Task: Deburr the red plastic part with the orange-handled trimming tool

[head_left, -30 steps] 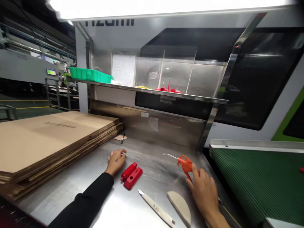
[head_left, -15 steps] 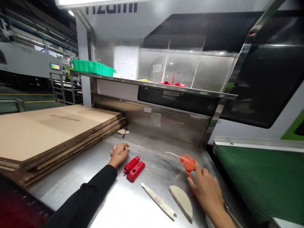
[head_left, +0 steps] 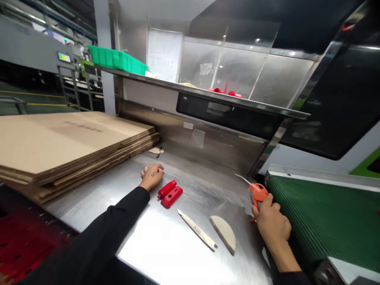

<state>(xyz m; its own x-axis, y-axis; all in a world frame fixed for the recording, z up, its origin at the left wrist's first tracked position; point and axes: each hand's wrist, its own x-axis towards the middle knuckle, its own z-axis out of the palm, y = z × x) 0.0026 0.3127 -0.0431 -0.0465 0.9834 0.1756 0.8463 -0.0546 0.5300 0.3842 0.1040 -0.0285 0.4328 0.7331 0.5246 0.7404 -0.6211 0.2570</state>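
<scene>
Now R hand (head_left: 271,223) is gripping the orange air gun (head_left: 259,192), shifting it right toward green belt (head_left: 320,213); L hand (head_left: 152,176) is resting half-open, empty, by red parts (head_left: 170,193).

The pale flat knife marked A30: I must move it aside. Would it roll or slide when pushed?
The pale flat knife marked A30 lies flat, so rolling seems unlikely. On the shiny steel table it probably slides easily.

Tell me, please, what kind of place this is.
Probably a factory workstation beside a large machine. A stack of flattened cardboard boxes lies at the left of the steel bench, a green conveyor belt runs at the right, and the right hand grips an orange air gun.
</scene>
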